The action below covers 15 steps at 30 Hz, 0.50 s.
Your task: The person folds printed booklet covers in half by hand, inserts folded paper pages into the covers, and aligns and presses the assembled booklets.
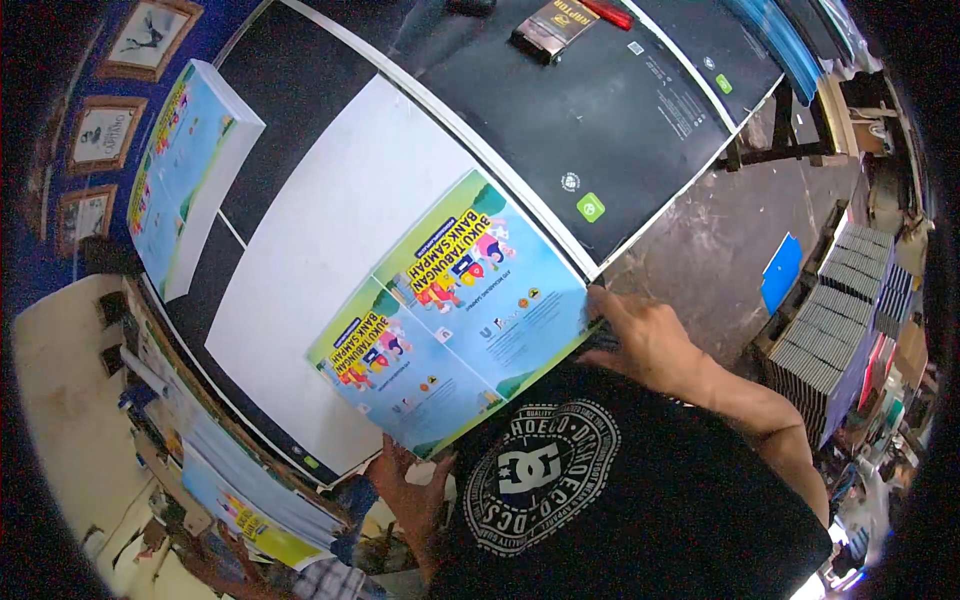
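A printed sheet [470, 310], light blue with colourful cartoon panels, lies tilted over a large white sheet [330, 200] and hangs past the near table edge toward me. My right hand [645, 340] is closed on its right corner, thumb on top and fingers underneath. At its near left corner, my left hand [405, 485] grips the edge, with some of its fingers hidden below. A thick stack of similar printed sheets [190, 180] rests at the far left of the black table top [300, 80].
A small dark box [555, 28] and a red tool [607, 12] lie on the black surface beyond. Bundled booklets [825, 330] are piled at the right, near a blue sheet [782, 272]. Another person's hand [225, 560] is at lower left by more printed sheets [245, 500].
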Motion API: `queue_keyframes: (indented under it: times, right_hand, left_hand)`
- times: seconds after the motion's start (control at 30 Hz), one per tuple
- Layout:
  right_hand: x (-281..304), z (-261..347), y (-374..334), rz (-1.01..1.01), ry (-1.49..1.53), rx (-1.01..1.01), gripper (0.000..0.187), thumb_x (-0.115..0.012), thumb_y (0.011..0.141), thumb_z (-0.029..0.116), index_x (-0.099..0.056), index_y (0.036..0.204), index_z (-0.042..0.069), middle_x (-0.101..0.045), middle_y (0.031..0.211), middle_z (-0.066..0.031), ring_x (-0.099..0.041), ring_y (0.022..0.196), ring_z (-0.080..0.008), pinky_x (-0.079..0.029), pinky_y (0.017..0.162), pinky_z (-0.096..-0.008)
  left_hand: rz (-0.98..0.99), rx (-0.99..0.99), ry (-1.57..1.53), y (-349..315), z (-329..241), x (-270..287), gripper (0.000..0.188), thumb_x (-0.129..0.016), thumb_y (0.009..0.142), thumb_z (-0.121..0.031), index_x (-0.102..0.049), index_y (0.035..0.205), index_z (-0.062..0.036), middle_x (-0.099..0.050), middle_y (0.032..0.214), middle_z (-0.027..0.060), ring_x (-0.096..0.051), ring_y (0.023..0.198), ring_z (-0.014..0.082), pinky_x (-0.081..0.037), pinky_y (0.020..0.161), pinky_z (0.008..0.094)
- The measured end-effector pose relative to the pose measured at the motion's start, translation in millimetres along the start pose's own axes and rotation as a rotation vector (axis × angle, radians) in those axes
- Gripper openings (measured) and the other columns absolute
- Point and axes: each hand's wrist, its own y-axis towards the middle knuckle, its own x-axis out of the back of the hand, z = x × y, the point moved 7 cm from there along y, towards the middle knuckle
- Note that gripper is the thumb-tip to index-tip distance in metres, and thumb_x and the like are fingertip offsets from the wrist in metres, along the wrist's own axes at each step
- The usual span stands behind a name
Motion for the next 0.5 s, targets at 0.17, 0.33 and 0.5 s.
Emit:
queue_keyframes:
  times: [0.17,0.33,0.5]
  right_hand:
    - [-5,-9,0,0.033,-0.081,0.068,0.065,-0.083,0.074,0.018,-0.05,0.127,0.0,-0.069,0.096,-0.0193,-0.069,0.087,-0.0379,-0.056,0.076,-0.0445]
    - [11,-26,4,-0.069,-0.24,0.243,0.054,-0.07,0.082,0.026,-0.055,0.131,0.01,-0.062,0.117,-0.0138,-0.061,0.11,-0.0323,-0.048,0.09,-0.0454]
    - [22,-13,29,-0.251,-0.499,0.646,0.057,-0.054,0.09,0.022,-0.048,0.147,0.021,-0.045,0.152,-0.0072,-0.046,0.133,-0.0278,-0.041,0.102,-0.0438]
  left_hand:
    - [-0.02,0.066,-0.087,0,22,-3,0.088,-0.089,0.068,-0.005,-0.048,0.145,0.0011,-0.062,0.131,0.019,-0.063,0.113,0.0263,-0.055,0.092,0.0377]
    - [-0.045,-0.089,0.196,-1,9,5,0.087,-0.087,0.067,-0.001,-0.048,0.145,0.0011,-0.068,0.117,0.0179,-0.068,0.101,0.0248,-0.057,0.082,0.0364]
    - [-0.027,-0.077,0.193,3,3,7,0.085,-0.084,0.071,0.0,-0.046,0.147,0.0018,-0.073,0.108,0.0179,-0.071,0.088,0.0213,-0.058,0.077,0.0348]
